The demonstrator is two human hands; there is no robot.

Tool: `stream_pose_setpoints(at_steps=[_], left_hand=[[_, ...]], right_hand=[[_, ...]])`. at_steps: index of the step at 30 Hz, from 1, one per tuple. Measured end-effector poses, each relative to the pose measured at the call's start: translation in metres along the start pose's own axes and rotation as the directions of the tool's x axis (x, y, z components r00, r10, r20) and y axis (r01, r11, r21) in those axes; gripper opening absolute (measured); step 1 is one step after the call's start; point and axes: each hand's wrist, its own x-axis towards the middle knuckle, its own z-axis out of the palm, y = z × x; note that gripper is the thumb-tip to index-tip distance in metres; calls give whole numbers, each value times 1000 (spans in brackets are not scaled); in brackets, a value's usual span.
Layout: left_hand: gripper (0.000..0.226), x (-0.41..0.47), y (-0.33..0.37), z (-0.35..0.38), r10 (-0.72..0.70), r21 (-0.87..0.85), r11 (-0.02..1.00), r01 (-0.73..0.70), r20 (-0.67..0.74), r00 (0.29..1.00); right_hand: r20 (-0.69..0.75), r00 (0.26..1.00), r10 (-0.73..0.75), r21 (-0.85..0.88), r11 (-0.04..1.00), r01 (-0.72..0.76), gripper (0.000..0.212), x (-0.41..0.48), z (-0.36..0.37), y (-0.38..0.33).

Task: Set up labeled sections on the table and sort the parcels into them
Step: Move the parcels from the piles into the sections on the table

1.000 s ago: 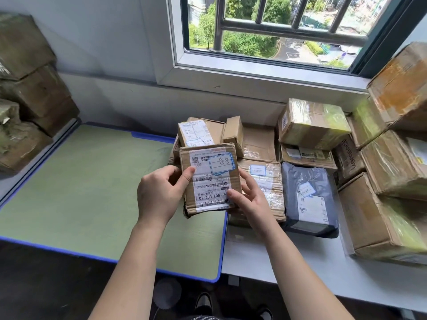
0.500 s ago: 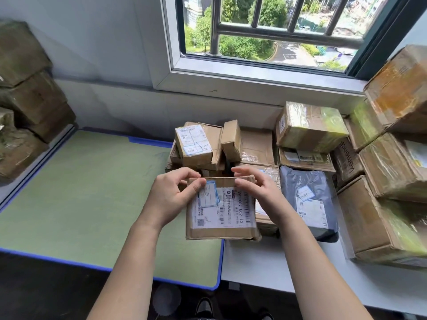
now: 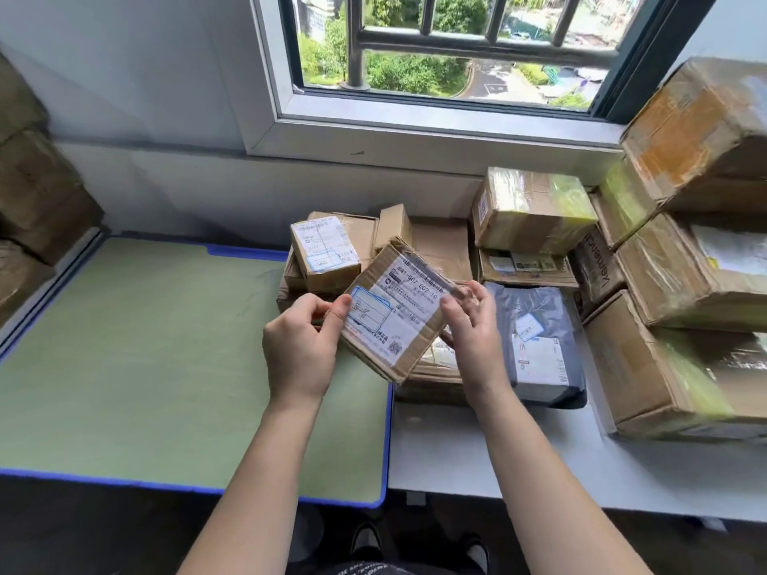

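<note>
A small cardboard box is held up in the middle of the view, tilted so that its labelled face points up and its long side runs from about 8 o'clock to 2 o'clock. The left hand pinches the box's lower left edge: the thumb lies on top, its tip just beside the blue-bordered sticker, and the curled fingers are tucked behind the cardboard. The right hand is at the box's 3 o'clock side, half open with the fingers spread loosely; the thumb rests against the right edge of the shipping label, and whether the other fingers press the box from behind cannot be told. The box hangs above the right end of the green mat and the low stack of flat parcels behind it. At 10 o'clock from the held box sits a smaller box with its own blue-bordered sticker, on top of that stack. At 3 o'clock lies a grey plastic mailer on the white table. Taped cartons are piled from 1 o'clock to 4 o'clock against the wall under the window, and more brown boxes stand at 9 o'clock past the mat's left edge.
</note>
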Motion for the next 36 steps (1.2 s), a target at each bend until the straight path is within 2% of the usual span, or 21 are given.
stream_pose_setpoints(at_steps=[3,5,8,10,12,16,18,23,27,30,33,36], left_hand=[[36,-2,13,8,-15,1,1000,15,-10,1000],[37,-4,24,14,-2,-1,1000,2,12,1000],[38,-8,41,24,45,-17,999,-43,87,995],[37,-14,52,34,129,-19,992,-127,166,978],[37,-22,63,46,260,-12,964,-265,240,935],[37,-38,85,65,456,74,858,-508,344,821],[39,-48,97,71,502,115,810,-575,373,781],[39,-85,133,92,540,145,757,-637,411,735],[30,-131,168,117,577,103,713,-693,475,664],[25,-177,206,137,597,50,691,-722,523,608],[28,-224,247,160,603,39,674,-738,547,580],[22,-269,284,181,626,-6,674,-738,536,567]], right_hand=[[-16,1000,15,77,997,-14,82,-17,8,4],[-88,996,-30,43,998,34,78,-26,4,3],[-187,977,-98,11,995,102,52,-35,-16,-4],[-213,971,-107,-20,994,105,40,-37,-34,-6],[-234,967,-100,-74,994,85,47,-41,-49,-10],[-368,926,-84,-17,996,84,50,-55,-86,-17],[-441,894,-85,3,995,96,50,-66,-109,-21],[-539,841,-54,87,989,119,22,-100,-170,-26],[-611,790,-54,89,987,136,26,-140,-227,-27],[-690,719,-78,10,993,118,29,-177,-284,-24],[-752,656,-62,-6,996,87,32,-213,-346,-20],[-783,622,-36,-4,999,53,48,-243,-404,-18]])
